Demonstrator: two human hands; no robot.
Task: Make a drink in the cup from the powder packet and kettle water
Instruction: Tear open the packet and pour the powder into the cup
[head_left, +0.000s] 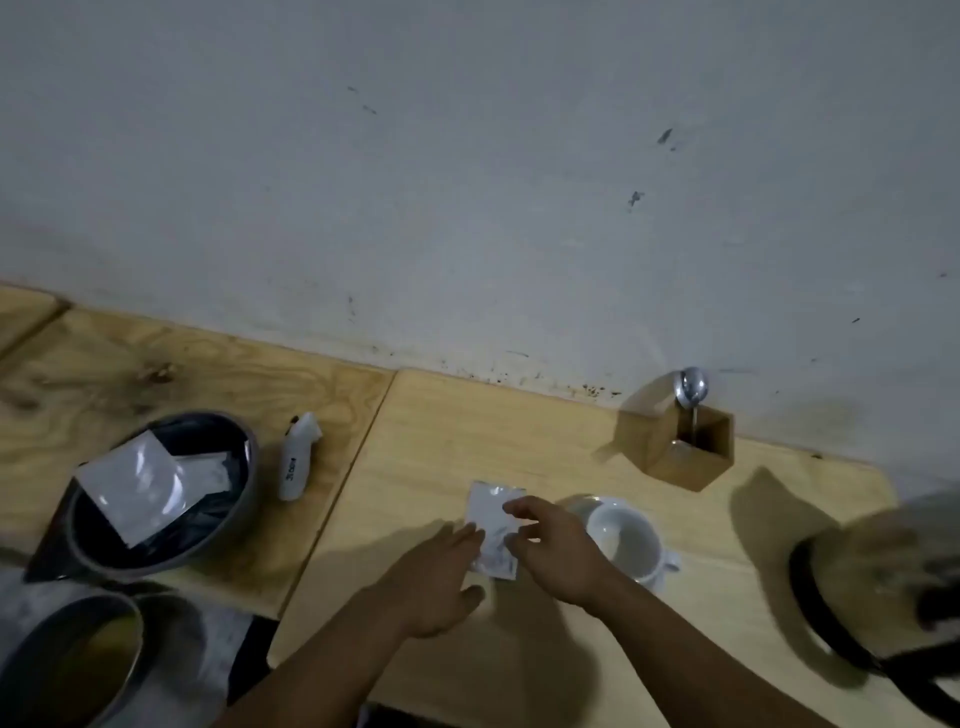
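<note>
Now: cup (626, 540) empty | bowl (171, 488) holds packets | box (685, 444) holds spoon (691, 387)

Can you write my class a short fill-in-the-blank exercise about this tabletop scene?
1. Both hands reach for the white ___ lying left of the cup.
2. The spoon stands in a wooden ___.
3. More packets sit in the grey ___ at the left.
4. The cup is ___ of liquid.

Missing words: packet; box; bowl; empty
</note>
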